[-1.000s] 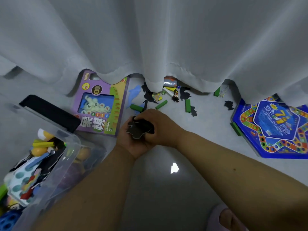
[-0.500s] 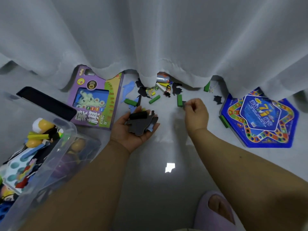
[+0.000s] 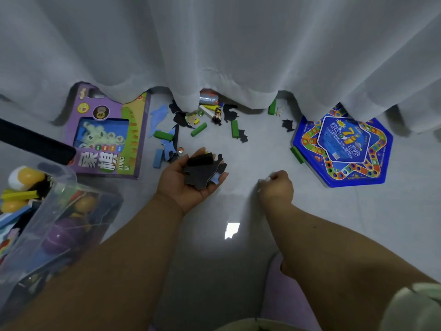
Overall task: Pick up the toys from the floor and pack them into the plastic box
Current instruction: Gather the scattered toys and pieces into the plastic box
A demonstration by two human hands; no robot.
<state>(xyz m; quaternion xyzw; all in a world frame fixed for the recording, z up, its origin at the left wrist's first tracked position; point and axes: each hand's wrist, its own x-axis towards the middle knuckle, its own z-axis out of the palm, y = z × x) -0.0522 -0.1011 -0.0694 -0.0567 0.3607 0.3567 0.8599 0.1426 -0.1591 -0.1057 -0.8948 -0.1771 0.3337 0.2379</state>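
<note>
My left hand (image 3: 191, 180) lies palm up over the floor and cradles a stack of black flat foam pieces (image 3: 202, 169). My right hand (image 3: 276, 187) hovers to its right with fingers curled; a pale sliver shows at the fingertips, and I cannot make out whether it holds anything. The clear plastic box (image 3: 62, 211), partly filled with toys, stands at the lower left. More toys lie by the curtain hem: green blocks (image 3: 235, 129), black foam shapes (image 3: 242, 137), a blue block (image 3: 158, 158), a small figure (image 3: 217, 115).
A purple game box (image 3: 107, 130) lies left of the scattered toys, and a blue hexagonal board game (image 3: 343, 149) lies at the right. White curtains (image 3: 226, 51) hang across the back and cover some toys. A black lid (image 3: 35, 142) sits behind the plastic box.
My right hand left the stack in my left palm, reached to the green block and black piece, then drew back toward me. My left hand opened palm up.
</note>
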